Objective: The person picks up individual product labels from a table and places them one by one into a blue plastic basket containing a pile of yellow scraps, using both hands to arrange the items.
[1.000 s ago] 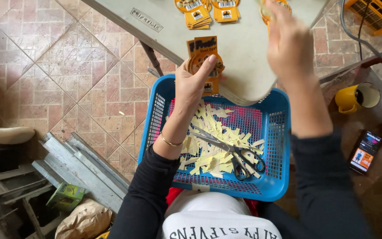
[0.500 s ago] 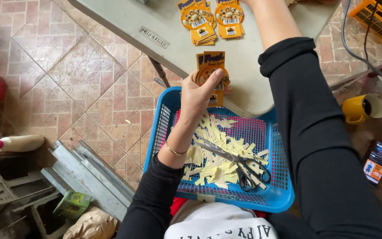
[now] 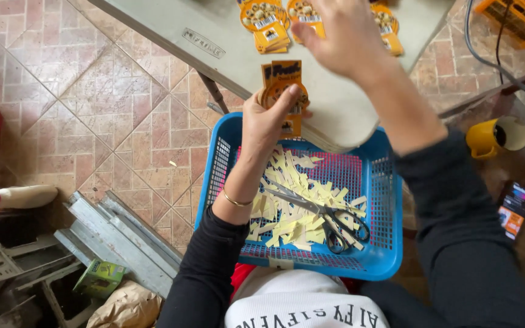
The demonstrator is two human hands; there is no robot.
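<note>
Since half a second ago, your right hand [image 3: 341,33] has drawn back from the far end of the table [image 3: 171,33] and now hovers above the stacks of orange labels [image 3: 268,24] there, seen from the back with the fingers curled; you cannot tell from this view whether it grips anything. Your left hand [image 3: 265,118] has stayed put at the table's near edge and grasps a small stack of orange cards [image 3: 284,91], thumb pressed across the round printed part, with the cards standing upright just above the rim of the blue basket [image 3: 214,176].

That basket sits on your lap, its far side tucked under the rounded table edge. Inside it lies a heap of pale yellow paper strips [image 3: 287,200], and a pair of scissors [image 3: 326,215] rests on top of them, blades pointing toward your left forearm and black handles toward your right. A thin gold bangle [image 3: 236,200] circles your left wrist.

On the tiled floor to your right stand a yellow mug [image 3: 493,136] and, nearer you, a phone [image 3: 514,206] with its screen lit. To your left lie grey metal channels [image 3: 123,234], a small green box [image 3: 98,276] and a crumpled brown paper bag [image 3: 126,307].
</note>
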